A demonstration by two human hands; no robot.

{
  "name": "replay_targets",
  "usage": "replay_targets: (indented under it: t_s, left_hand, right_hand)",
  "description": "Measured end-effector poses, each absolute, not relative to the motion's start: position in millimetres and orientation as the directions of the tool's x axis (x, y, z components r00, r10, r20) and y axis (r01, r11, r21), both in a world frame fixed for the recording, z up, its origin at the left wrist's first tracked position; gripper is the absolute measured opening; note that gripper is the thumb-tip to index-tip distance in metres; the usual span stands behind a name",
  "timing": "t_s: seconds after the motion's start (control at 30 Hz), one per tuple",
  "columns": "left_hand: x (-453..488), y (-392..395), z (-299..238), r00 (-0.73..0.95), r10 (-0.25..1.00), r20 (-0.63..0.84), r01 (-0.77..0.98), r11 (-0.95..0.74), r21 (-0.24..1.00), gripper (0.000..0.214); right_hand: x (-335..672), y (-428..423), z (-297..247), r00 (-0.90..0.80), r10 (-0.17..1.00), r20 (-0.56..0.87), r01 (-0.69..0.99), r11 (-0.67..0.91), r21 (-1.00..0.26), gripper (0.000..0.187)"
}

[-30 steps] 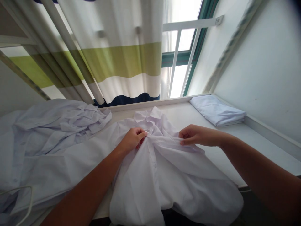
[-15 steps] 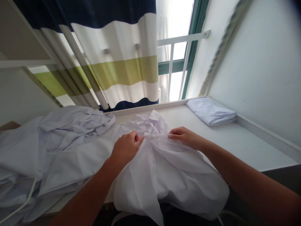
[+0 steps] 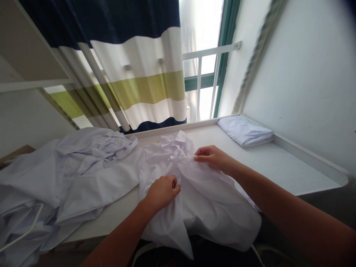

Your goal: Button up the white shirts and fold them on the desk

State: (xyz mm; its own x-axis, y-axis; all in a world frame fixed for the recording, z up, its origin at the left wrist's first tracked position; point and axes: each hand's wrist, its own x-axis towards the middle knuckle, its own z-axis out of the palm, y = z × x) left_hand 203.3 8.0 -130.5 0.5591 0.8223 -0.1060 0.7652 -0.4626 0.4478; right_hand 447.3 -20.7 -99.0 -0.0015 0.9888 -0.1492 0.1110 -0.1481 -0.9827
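Observation:
A white button-up shirt [image 3: 211, 200] lies in front of me, its collar toward the window and its lower part hanging over the table's near edge. My left hand [image 3: 164, 189] is closed on the shirt's front edge, partway down from the collar. Up near the collar, my right hand [image 3: 210, 157] pinches the fabric between thumb and fingers. Folds hide most of the buttons and the exact bit of cloth under my left fingertips.
Crumpled white garments [image 3: 83, 159] are heaped on the left, with a pale hanger or cord [image 3: 35, 222] over them. A folded white shirt [image 3: 246, 130] rests at the back right of the white table [image 3: 292, 168]. Behind stand a striped curtain [image 3: 150, 85] and a white railing [image 3: 211, 52].
My left hand has moved down along the shirt's front, away from the collar. My right hand keeps its hold near the collar. The view has shifted slightly.

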Motion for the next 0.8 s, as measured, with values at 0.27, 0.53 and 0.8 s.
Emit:
replay_targets:
  t_s: [0.27,0.53,0.8]
  left_hand:
    - [202,62,-89,0.376,0.926,-0.027,0.273,-0.082,0.958,0.034]
    - [232,94,-137,0.417,0.908,-0.042,-0.041,0.065,0.997,0.034]
    - [218,81,-151,0.438,0.898,0.029,-0.208,0.070,0.976,0.023]
  right_hand:
    - [411,10,-89,0.102,0.988,-0.111,-0.197,-0.090,-0.976,0.025]
    - [387,51,-135,0.318,0.948,-0.005,-0.209,0.065,-0.976,0.025]
    - [392,43,-162,0.182,0.983,0.041,-0.096,0.060,-0.994,0.033]
